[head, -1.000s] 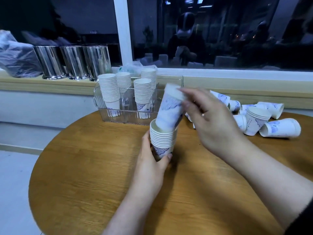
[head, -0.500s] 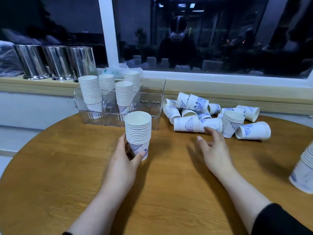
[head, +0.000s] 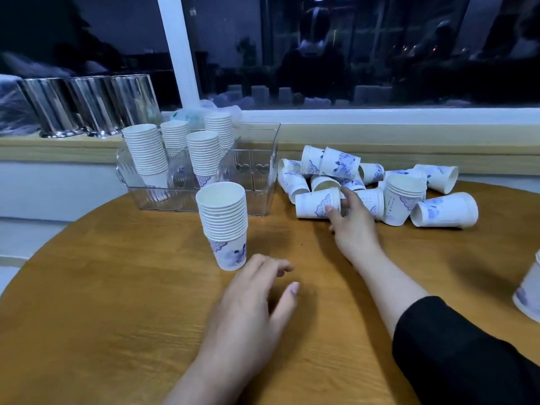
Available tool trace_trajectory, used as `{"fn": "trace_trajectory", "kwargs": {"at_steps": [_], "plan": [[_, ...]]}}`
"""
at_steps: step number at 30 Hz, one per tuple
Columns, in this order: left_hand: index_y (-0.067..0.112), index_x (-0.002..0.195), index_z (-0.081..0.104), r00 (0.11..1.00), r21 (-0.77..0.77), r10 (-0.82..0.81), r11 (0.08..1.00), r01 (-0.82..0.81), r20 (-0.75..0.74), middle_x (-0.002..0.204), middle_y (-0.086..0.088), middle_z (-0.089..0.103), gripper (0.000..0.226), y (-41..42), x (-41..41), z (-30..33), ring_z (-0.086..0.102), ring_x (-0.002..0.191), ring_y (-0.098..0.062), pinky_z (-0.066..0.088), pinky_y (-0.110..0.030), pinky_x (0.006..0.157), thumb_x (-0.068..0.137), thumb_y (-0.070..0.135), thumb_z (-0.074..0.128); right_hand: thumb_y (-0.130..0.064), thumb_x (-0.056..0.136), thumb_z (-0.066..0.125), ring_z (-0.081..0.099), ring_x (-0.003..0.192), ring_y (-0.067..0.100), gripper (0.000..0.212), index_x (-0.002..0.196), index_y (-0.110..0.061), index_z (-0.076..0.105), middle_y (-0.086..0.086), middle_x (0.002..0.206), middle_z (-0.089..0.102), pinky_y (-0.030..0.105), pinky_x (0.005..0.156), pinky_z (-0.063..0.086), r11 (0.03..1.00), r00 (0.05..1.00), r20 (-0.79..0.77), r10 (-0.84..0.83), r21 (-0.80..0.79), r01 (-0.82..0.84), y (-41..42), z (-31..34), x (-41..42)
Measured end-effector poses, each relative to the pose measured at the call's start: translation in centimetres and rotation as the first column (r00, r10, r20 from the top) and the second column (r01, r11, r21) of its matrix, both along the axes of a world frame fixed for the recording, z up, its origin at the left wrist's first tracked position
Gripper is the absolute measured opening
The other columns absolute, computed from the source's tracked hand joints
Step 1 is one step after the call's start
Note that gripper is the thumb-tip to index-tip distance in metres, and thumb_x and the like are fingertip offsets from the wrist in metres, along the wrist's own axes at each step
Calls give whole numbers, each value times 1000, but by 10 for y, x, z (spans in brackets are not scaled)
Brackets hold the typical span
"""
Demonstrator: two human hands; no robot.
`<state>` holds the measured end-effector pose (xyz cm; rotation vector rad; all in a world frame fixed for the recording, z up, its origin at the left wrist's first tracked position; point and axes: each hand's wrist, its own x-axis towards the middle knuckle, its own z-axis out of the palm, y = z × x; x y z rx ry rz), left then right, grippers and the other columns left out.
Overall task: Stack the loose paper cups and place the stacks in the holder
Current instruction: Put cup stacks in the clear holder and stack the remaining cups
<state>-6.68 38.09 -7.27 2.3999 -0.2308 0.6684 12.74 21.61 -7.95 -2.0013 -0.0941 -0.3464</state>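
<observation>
- A person is sorting paper cups at a round wooden table [head: 117, 302], with the right hand [head: 355, 229] now closing thumb and fingers on a cup lying on its side [head: 317, 204] at the near edge of the loose pile [head: 380, 182] in the right centre of the frame.
- The left hand [head: 251, 305], half a second ago wrapped around the growing stack [head: 223, 226], is now hovering free just beside it at lower centre, fingers relaxed and holding nothing.
- The stack is standing upright on its own in the middle of the frame, just in front of the clear holder [head: 263, 171].
- Four finished stacks are already sitting in the holder's left part at upper left; its right part is showing room.
- With many cups lying loose, the job is looking far from finished.
</observation>
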Motion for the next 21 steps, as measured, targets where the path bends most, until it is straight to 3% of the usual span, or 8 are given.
{"fn": "trace_trajectory", "kwargs": {"at_steps": [5,9,13,15,18,21], "plan": [[36,110,59,998,-4,48,999,-48,-42,98,24,53,28,5,5,-3,55,91,1,45,-17,75,89,52,49,-23,96,58,59,80,22,43,138,-24,52,-2,89,62,34,78,49,997,1000,-9,30,66,-30,1,0,1],[34,121,57,997,23,71,997,-72,6,107,23,54,35,4,3,0,55,102,3,45,-19,85,88,47,57,-19,95,58,58,77,10,27,121,-23,65,-5,90,66,24,74,43,970,998,1,62,235,-60,-5,12,-28],[32,143,43,995,75,92,993,-94,41,133,16,52,63,1,5,2,49,126,-4,39,-26,105,86,55,54,-5,92,61,60,73,-1,22,94,-25,69,-12,82,70,11,66,44,944,981,69,184,266,-196,-9,29,-77],[34,152,30,995,91,99,991,-100,18,144,15,46,77,-3,6,5,40,135,-4,33,-24,111,83,58,57,-2,91,62,61,73,3,25,93,-25,71,-3,82,74,14,67,48,911,950,77,303,268,-313,-11,33,-98],[41,155,11,995,48,50,998,-46,-88,146,22,37,96,-12,11,6,33,138,-1,27,-17,106,80,53,70,-12,90,66,54,75,17,20,93,-29,75,13,89,72,30,69,45,854,885,91,457,232,-465,-15,33,-118],[46,154,11,993,-62,8,998,-15,-117,146,15,43,99,-20,19,3,41,133,-4,32,-17,99,79,44,76,-17,89,67,55,73,14,15,97,-27,76,3,84,73,28,68,45,835,855,93,510,189,-518,-19,32,-122]]}}
